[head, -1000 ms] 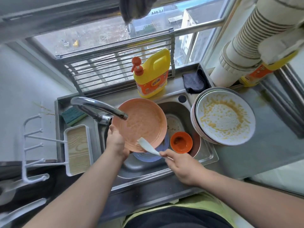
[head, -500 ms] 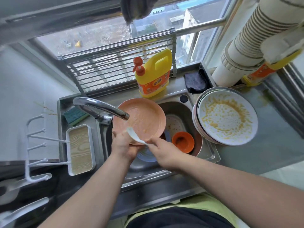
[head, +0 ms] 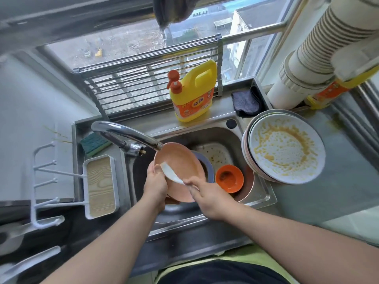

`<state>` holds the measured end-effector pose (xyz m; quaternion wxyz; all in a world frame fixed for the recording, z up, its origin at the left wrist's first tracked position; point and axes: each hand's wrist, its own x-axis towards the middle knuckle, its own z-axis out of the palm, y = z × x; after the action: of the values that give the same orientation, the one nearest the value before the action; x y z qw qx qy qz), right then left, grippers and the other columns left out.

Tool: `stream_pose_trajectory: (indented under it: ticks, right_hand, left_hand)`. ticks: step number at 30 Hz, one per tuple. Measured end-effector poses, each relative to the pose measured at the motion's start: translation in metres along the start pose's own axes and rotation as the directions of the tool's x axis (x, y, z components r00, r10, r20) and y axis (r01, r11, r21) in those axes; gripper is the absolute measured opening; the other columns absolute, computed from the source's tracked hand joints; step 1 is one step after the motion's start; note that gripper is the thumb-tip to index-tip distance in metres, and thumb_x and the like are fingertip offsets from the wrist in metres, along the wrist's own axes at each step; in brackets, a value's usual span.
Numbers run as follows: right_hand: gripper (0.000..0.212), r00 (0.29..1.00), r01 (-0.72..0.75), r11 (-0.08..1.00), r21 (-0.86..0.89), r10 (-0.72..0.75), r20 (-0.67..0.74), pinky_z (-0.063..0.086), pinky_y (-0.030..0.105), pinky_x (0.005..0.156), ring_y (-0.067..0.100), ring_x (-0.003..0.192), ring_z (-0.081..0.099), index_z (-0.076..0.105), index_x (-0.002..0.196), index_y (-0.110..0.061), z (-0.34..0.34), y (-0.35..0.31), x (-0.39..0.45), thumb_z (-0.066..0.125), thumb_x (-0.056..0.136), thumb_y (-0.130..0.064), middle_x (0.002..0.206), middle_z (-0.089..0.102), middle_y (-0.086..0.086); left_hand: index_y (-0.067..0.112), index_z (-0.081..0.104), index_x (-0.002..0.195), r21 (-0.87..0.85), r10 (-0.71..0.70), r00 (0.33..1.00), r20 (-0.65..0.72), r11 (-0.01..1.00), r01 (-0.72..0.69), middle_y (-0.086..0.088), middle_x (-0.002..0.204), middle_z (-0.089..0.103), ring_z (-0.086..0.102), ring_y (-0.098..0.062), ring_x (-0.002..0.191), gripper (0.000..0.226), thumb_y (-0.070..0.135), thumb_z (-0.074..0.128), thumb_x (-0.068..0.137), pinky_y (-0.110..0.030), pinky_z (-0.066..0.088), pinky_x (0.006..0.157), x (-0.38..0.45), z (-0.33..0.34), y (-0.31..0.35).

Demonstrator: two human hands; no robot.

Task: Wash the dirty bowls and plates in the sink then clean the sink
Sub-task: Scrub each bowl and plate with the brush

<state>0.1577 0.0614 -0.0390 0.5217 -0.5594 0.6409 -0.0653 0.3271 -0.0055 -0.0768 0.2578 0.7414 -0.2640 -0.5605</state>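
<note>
Currently, item by item, from the centre of the frame outward.

1. Pink plate (head: 180, 162): held tilted over the sink (head: 264, 198), just below the faucet (head: 125, 133) spout. My left hand (head: 155, 184) grips its left rim, fingers curled behind and thumb on the front edge.

2. White brush (head: 171, 172): pinched by its handle in my right hand (head: 207, 196), its head lying across the plate's lower left face, close to my left thumb. Both hands sit close together, each clamped on its own item.

3. Sink basin, centre right: a small orange bowl (head: 229, 178) lies soiled inside; a blue-rimmed dish (head: 207, 167) shows partly behind the pink plate. Speckled residue marks the basin's back wall.

4. Stack of plates (head: 286, 145), right of the sink, leaning on its edge; the top 1 is white and smeared with yellow sauce.

5. Yellow detergent bottle (head: 193, 92) with orange pump: upright on the ledge behind the sink, upper centre.

6. Dark cloth (head: 246, 101): folded on the ledge, right of the bottle.

7. Green sponge (head: 94, 143): left of the faucet base.

8. White tray with wood-grain insert (head: 100, 185): left of the sink, joined to a white hook rack (head: 44, 181).
</note>
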Motion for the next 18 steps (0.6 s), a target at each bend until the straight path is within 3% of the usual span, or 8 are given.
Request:
stream_pose_trajectory:
  ticks: [2, 4, 6, 9, 13, 16, 18]
  right_hand:
    - [0.028, 0.994, -0.014, 0.995, 0.096, 0.024, -0.108, 0.053, 0.044, 0.096, 0.025, 0.108, 0.064, 0.05, 0.133, -0.046, -0.011, -0.006, 0.024, 0.039, 0.107, -0.049, 0.123, 0.068, 0.0]
    - [0.031, 0.985, -0.085, 0.996, 0.023, 0.087, -0.15, 0.054, 0.045, 0.09, 0.031, 0.107, 0.064, 0.048, 0.137, -0.044, -0.028, 0.006, 0.038, 0.034, 0.109, -0.048, 0.122, 0.068, 0.005]
    - [0.028, 0.974, -0.173, 0.982, -0.078, 0.159, -0.159, 0.056, 0.049, 0.088, 0.036, 0.105, 0.066, 0.045, 0.133, -0.044, -0.036, 0.029, 0.035, 0.03, 0.109, -0.046, 0.116, 0.071, 0.009]
    - [0.021, 0.973, -0.216, 0.974, -0.062, 0.21, -0.097, 0.056, 0.048, 0.085, 0.035, 0.095, 0.066, 0.047, 0.126, -0.041, -0.018, 0.053, 0.001, 0.035, 0.108, -0.041, 0.104, 0.071, 0.009]
    - [0.023, 0.999, -0.028, 0.998, 0.053, 0.027, 0.032, 0.049, 0.043, 0.081, 0.029, 0.088, 0.064, 0.05, 0.129, -0.043, 0.009, 0.016, -0.032, 0.039, 0.108, -0.039, 0.094, 0.068, 0.005]
    - [0.027, 0.999, 0.028, 1.0, -0.008, -0.029, -0.042, 0.046, 0.036, 0.076, 0.029, 0.093, 0.065, 0.051, 0.134, -0.043, -0.016, -0.002, -0.003, 0.04, 0.11, -0.042, 0.097, 0.068, -0.001]
    - [0.031, 0.988, 0.009, 0.993, -0.117, -0.027, -0.152, 0.044, 0.037, 0.076, 0.035, 0.1, 0.067, 0.048, 0.139, -0.043, -0.048, 0.003, 0.014, 0.039, 0.11, -0.046, 0.107, 0.072, 0.009]
  left_hand:
    - [0.064, 0.056, 0.106, -0.031, -0.023, 1.0, -0.006, 0.999, 0.023, 0.001, 0.12, 0.068, 0.067, -0.031, 0.111, 0.028, 0.053, 0.03, 0.11, -0.062, 0.059, 0.092, -0.007, 0.004, -0.001]
    - [0.06, 0.055, 0.111, -0.035, -0.023, 1.0, 0.001, 0.999, 0.023, 0.001, 0.121, 0.067, 0.066, -0.031, 0.111, 0.027, 0.053, 0.03, 0.111, -0.061, 0.059, 0.092, -0.012, 0.007, 0.002]
    - [0.056, 0.056, 0.122, -0.028, 0.022, 1.0, 0.003, 0.999, -0.022, 0.001, 0.124, 0.067, 0.065, -0.029, 0.113, 0.029, 0.052, 0.029, 0.111, -0.061, 0.059, 0.093, -0.01, 0.002, 0.01]
    - [0.061, 0.058, 0.124, 0.024, 0.09, 0.995, -0.033, 0.996, -0.089, 0.005, 0.125, 0.069, 0.066, -0.026, 0.114, 0.035, 0.06, 0.03, 0.103, -0.06, 0.059, 0.092, 0.005, -0.007, 0.018]
    - [0.063, 0.054, 0.122, 0.001, 0.06, 0.997, -0.04, 0.998, -0.061, 0.004, 0.121, 0.069, 0.069, -0.028, 0.108, 0.027, 0.058, 0.033, 0.105, -0.061, 0.061, 0.085, 0.002, -0.005, 0.015]
    - [0.052, 0.055, 0.123, -0.068, 0.088, 0.996, 0.005, 0.994, -0.088, 0.001, 0.122, 0.069, 0.067, -0.024, 0.11, 0.024, 0.045, 0.034, 0.113, -0.055, 0.06, 0.094, -0.021, 0.004, 0.017]
    - [0.05, 0.057, 0.122, -0.093, 0.098, 0.994, 0.049, 0.991, -0.093, 0.0, 0.123, 0.068, 0.067, -0.026, 0.113, 0.027, 0.046, 0.032, 0.113, -0.058, 0.059, 0.094, -0.028, 0.009, 0.023]
